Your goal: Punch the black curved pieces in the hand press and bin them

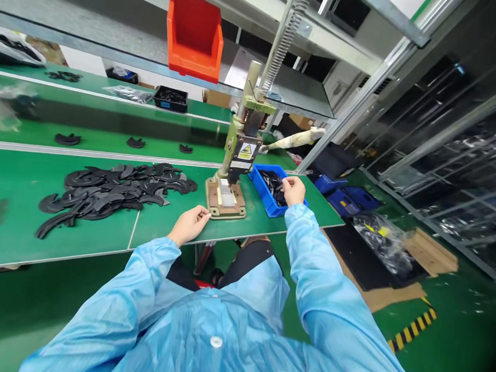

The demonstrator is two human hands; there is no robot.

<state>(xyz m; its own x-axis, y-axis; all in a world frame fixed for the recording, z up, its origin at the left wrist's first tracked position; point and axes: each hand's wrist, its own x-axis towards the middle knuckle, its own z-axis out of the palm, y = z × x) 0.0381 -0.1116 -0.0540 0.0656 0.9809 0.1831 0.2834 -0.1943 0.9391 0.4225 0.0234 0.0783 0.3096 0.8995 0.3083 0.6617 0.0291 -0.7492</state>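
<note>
My left hand (190, 225) rests on the green bench top, beside the front left corner of the hand press (246, 136). Its fingers are drawn together, and whatever may be between them is hidden. A pale fixture block (226, 196) sits on the press base under the ram. To the right, my right hand (294, 191) is over the blue bin (275, 210), its thumb and fingers pinched at the dark parts inside; I cannot make out what they grip. Many curved black plastic pieces (112, 191) lie in a loose heap left of my left hand.
Three small black parts, one a curved piece (136, 143), lie spaced along the green strip behind. An orange bin (195, 35) hangs above. The press lever (295, 140) sticks out rightward near a metal post (336, 127). Cardboard (432, 251) and plastic bags lie on the floor.
</note>
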